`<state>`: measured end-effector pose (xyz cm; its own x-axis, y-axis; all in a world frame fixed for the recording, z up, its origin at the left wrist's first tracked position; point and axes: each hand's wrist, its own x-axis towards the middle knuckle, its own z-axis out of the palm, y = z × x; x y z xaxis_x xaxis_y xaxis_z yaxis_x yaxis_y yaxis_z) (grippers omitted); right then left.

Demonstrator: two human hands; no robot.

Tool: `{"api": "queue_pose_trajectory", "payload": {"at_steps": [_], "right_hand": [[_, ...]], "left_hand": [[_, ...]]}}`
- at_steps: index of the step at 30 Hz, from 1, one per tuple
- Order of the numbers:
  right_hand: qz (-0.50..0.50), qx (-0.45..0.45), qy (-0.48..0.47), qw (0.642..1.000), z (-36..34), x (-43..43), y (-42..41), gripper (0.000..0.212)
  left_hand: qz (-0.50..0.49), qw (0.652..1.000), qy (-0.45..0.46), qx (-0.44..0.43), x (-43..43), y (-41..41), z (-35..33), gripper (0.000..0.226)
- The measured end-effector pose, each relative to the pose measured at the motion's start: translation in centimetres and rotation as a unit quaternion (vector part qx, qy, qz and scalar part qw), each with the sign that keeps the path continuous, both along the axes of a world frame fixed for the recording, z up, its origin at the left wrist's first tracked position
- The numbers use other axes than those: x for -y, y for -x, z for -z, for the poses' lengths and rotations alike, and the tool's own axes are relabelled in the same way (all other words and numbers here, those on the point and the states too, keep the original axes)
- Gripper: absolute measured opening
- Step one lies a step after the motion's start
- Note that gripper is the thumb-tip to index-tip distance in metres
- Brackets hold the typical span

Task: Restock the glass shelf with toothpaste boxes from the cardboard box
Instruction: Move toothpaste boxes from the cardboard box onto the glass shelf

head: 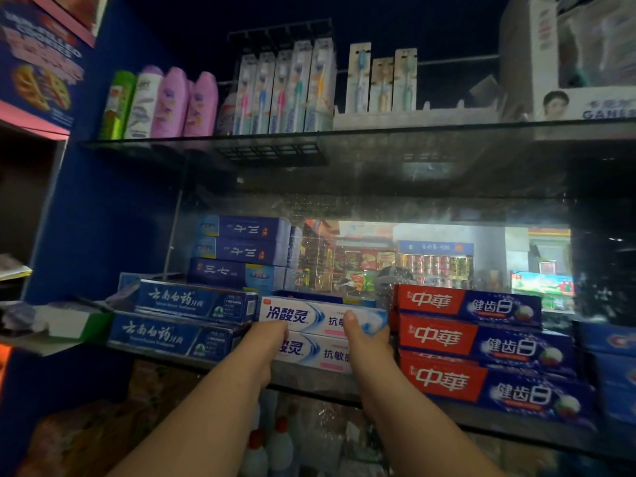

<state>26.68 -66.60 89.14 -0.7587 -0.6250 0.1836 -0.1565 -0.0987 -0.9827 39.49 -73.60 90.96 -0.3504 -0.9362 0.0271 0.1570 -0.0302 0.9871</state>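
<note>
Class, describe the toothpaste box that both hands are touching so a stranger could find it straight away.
Find the lower glass shelf, between the dark blue boxes and the red-and-blue boxes. The upper white box is there, with the left hand and right hand on it. Only this stack is white.

Glass shelf [309, 383]: two stacked white toothpaste boxes [309, 316], left hand [266, 339] and right hand [364, 339] on them. Left: blue toothpaste boxes [179, 318]. Right: three red-and-blue toothpaste boxes [481, 342].
</note>
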Motion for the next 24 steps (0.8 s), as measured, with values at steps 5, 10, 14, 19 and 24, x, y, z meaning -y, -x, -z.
{"api": "queue_pose_trajectory", "payload": {"at_steps": [5, 10, 14, 19, 24], "right_hand": [[-0.009, -0.012, -0.01, 1.0, 0.3, -0.2, 0.1, 0.119], [-0.011, -0.015, -0.021, 1.0, 0.3, -0.2, 0.1, 0.135], [-0.015, -0.015, -0.011, 1.0, 0.5, -0.6, 0.0, 0.128], [-0.003, -0.021, -0.011, 1.0, 1.0, -1.0, -0.4, 0.131], [0.048, -0.145, -0.014, 0.988, 1.1, -2.8, -3.5, 0.091]], "left_hand": [[0.009, 1.0, -0.01, -0.002, -0.2, -0.4, 0.2, 0.012], [0.005, 1.0, 0.021, 0.008, 0.0, -0.4, 0.6, 0.012], [-0.01, 0.999, 0.031, 0.011, 0.3, -0.2, 0.8, 0.011], [-0.02, 0.998, 0.047, 0.037, 0.3, 0.3, 0.6, 0.047], [-0.061, 0.974, 0.192, 0.107, -2.7, -0.4, 2.4, 0.063]]}}
